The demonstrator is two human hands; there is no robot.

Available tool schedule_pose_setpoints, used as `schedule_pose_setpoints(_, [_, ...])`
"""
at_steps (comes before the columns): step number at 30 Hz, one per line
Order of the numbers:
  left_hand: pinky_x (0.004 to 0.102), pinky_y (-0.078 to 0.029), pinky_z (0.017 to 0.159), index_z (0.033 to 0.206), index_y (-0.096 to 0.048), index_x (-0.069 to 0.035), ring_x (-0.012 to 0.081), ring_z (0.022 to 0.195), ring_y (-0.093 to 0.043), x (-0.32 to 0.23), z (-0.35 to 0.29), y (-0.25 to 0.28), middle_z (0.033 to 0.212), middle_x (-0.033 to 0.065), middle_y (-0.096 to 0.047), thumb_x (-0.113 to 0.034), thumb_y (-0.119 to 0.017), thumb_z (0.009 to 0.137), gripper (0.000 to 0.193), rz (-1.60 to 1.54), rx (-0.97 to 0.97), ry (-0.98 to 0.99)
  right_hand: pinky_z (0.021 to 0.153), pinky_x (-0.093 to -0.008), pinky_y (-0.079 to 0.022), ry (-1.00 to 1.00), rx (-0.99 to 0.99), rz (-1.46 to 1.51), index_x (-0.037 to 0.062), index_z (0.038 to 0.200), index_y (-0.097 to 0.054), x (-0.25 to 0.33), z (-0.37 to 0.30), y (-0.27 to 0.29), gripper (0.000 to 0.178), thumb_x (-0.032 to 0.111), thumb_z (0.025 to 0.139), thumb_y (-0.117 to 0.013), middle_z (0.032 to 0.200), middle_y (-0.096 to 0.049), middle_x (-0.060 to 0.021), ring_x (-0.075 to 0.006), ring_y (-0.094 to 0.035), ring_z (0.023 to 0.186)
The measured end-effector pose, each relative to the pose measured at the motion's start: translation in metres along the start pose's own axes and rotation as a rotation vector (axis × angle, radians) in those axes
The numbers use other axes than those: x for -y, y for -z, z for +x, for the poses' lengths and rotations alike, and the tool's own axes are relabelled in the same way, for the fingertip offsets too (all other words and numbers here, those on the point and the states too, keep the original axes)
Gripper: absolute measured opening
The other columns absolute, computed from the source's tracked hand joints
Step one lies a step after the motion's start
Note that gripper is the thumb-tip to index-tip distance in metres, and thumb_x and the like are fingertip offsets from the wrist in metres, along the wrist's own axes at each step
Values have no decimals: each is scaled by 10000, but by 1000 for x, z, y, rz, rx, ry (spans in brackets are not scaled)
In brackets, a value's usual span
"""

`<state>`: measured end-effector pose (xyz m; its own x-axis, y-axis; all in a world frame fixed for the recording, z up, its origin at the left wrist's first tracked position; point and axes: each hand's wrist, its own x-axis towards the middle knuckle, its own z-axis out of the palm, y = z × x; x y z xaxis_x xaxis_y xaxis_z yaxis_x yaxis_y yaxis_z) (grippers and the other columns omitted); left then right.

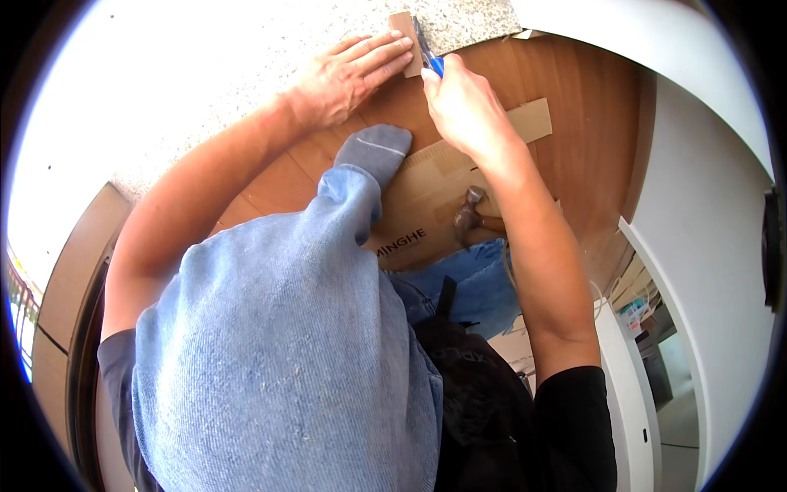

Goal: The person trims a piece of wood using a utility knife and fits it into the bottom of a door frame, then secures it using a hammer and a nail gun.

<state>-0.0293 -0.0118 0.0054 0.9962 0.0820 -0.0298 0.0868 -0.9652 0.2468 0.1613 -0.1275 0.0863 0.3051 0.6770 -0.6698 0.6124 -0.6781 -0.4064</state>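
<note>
My left hand lies flat, fingers stretched out together, with its fingertips on a small brown wooden strip. Beside the strip's right edge, my right hand is closed around a utility knife with a blue body and a long dark blade. The blade runs along the strip and points away from me, over the speckled stone surface. Whether the edge touches the strip, I cannot tell. The near end of the strip lies over the brown wood floor.
A flattened cardboard sheet lies on the floor, with a hammer on it below my right forearm. My socked foot and denim-covered knee stand between my arms. Speckled stone borders the floor ahead; a white panel rises at right.
</note>
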Motion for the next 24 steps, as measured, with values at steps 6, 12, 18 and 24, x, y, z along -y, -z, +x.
schedule_pose_setpoints(6, [376, -329, 1269, 1591, -436, -126, 201, 1563, -350, 1, 1, -1, 1684, 38, -380, -210, -693, 932, 713, 20, 14, -13, 871, -596, -548, 34, -33, -14, -82, 1163, -545, -5, 0, -11, 416, 325, 1098, -487, 992, -706, -369, -545, -692, 978])
schedule_pose_setpoints(12, [386, -309, 1283, 1602, -412, -107, 212, 1569, -338, 1, 4, 0, 1679, 55, -381, -210, -683, 945, 718, -18, 25, -9, 868, -598, -551, 48, -46, -45, -73, 1159, -536, -12, 2, -15, 411, 331, 1098, -490, 985, -708, -367, -544, -694, 968])
schedule_pose_setpoints(18, [391, -302, 1286, 1610, -406, -125, 212, 1577, -322, -1, 2, -2, 1685, 45, -373, -214, -667, 963, 703, -39, 17, 9, 875, -602, -537, 54, -47, 15, -81, 1154, -545, -14, 1, -15, 427, 339, 1099, -489, 977, -703, -376, -557, -685, 974])
schedule_pose_setpoints(24, [397, -296, 1286, 1602, -419, -134, 206, 1579, -322, 1, 1, -7, 1693, 37, -367, -198, -668, 955, 697, -55, -2, 16, 879, -608, -530, 33, -37, 29, -88, 1142, -541, -10, -2, -13, 439, 345, 1102, -486, 973, -700, -383, -562, -681, 971])
